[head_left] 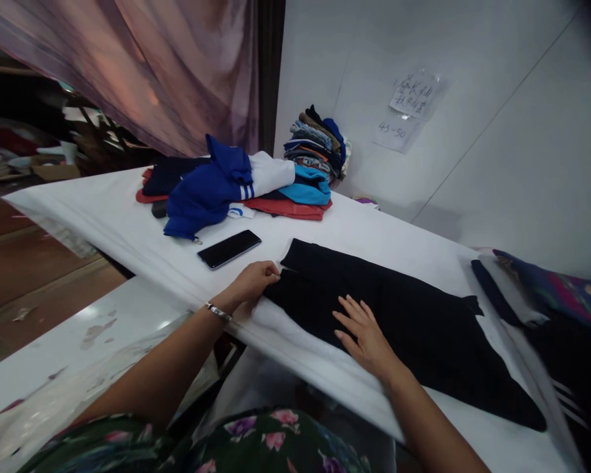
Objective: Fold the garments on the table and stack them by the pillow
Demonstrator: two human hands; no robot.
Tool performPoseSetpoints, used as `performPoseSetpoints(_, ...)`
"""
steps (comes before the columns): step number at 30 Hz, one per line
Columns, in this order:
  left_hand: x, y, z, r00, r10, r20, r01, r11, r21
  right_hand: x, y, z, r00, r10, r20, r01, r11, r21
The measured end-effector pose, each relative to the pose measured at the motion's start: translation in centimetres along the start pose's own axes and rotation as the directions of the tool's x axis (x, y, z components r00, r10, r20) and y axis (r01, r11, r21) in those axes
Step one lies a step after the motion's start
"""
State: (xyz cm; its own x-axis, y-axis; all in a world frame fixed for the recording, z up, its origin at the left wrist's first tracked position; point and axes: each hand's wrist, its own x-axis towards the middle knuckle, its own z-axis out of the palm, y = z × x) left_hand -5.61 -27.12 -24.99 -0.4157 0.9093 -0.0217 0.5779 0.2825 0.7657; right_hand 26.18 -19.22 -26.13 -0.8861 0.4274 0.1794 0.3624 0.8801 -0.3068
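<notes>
A black garment [414,315], perhaps trousers, lies spread flat across the white-covered table [364,240]. At its left end, my left hand [256,279] pinches the edge of the cloth between thumb and fingers. My right hand [364,335] rests palm down on the near side of the garment, its fingers spread apart. Just beyond my left hand is a dark-screened phone [230,249], lying flat on the table.
Behind the phone sits a heap of clothes with a blue garment [209,187] on top. A taller stack of folded clothes [315,141] stands by the wall. More garments [561,289] lie at the right edge. Handwritten paper signs [414,95] hang on the wall.
</notes>
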Motion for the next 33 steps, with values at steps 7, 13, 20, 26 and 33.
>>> performPoseSetpoints(7,1.8,0.8,-1.3,0.995,-0.057,-0.086,0.065,0.993,0.101,0.1,-0.1,0.0,1.000,-0.002,-0.016,0.003,1.000,0.027)
performPoseSetpoints(13,4.4,3.0,-0.4,0.995,-0.094,-0.021,0.096,0.960,0.263,0.1,-0.2,0.0,1.000,0.004,-0.012,-0.004,1.000,0.026)
performPoseSetpoints(20,6.0,2.4,0.2,0.994,-0.111,0.000,0.103,0.925,0.365,0.3,-0.3,-0.3,1.000,0.020,0.024,-0.021,0.999,0.040)
performPoseSetpoints(26,6.7,2.0,-0.2,0.984,-0.142,-0.108,0.173,0.907,0.384,0.3,-0.4,-0.3,1.000,0.025,0.013,-0.025,0.998,0.059)
performPoseSetpoints(33,9.7,3.6,0.6,0.995,-0.056,-0.079,0.077,0.948,0.307,0.4,-0.7,-0.6,0.999,0.033,-0.001,-0.033,0.998,0.051)
